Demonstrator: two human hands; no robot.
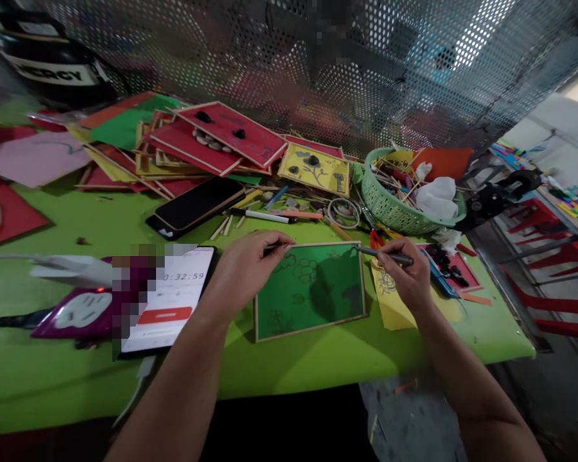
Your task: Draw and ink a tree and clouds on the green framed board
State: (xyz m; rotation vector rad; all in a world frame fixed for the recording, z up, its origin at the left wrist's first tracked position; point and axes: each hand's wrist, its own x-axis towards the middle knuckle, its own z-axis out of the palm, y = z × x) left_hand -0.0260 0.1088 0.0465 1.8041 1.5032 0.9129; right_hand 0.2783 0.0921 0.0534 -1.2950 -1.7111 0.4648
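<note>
A green card (pixel 289 301) edged with thin wooden sticks lies on the table before me, with dark line drawings of flowers on it. My right hand (pixel 407 273) grips a dark marker pen (pixel 384 255), its tip at the card's upper right corner. At the upper left edge of the card, my left hand (pixel 245 269) is closed in a pinch, fingertips by the frame. A small dark piece (pixel 271 247) shows between its fingers, too little visible to name. Under my right hand lies a yellow sheet (pixel 395 308) with a drawing.
Framed red cards (pixel 236 131) are piled at the back, beside a yellow framed card (pixel 313 168). A green basket (pixel 390 199) holds sticks and tissue. A black phone (pixel 195 206), a lit phone with a timer (pixel 173 308) and a purple power strip (pixel 72 314) lie left.
</note>
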